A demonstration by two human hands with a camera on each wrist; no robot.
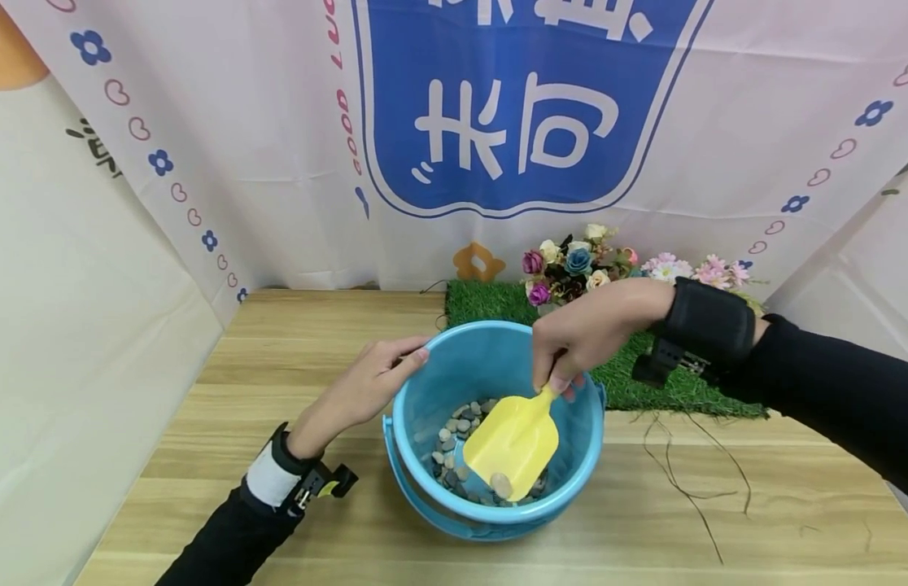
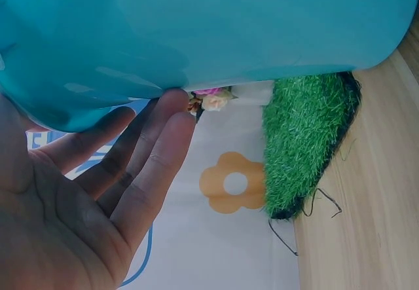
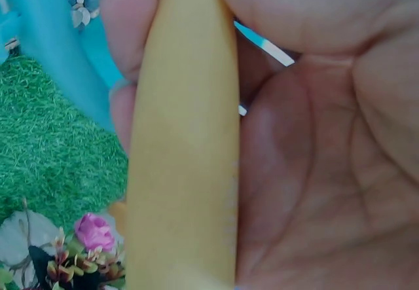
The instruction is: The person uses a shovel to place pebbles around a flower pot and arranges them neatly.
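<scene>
A blue bucket [image 1: 587, 456] stands on the table with grey and tan pebbles [image 1: 454, 439] at its bottom. My left hand [image 1: 366, 381] holds the bucket's left rim. Its thumb lies over the rim, and its fingers [image 2: 154, 165] reach along the outer wall in the left wrist view. My right hand [image 1: 586, 334] grips the handle of a yellow shovel [image 1: 514, 439], whose blade tilts down inside the bucket. A tan pebble [image 1: 501, 486] lies at the blade's lower edge. Up close in the right wrist view, the handle [image 3: 183, 139] crosses between fingers and palm.
Green artificial turf [image 1: 644, 382] lies behind and right of the bucket. Artificial flowers [image 1: 578, 264] stand at the back, before a printed cloth [image 1: 293, 163]. Loose dark threads [image 1: 674, 480] lie on the wooden table [image 1: 293, 325] at right.
</scene>
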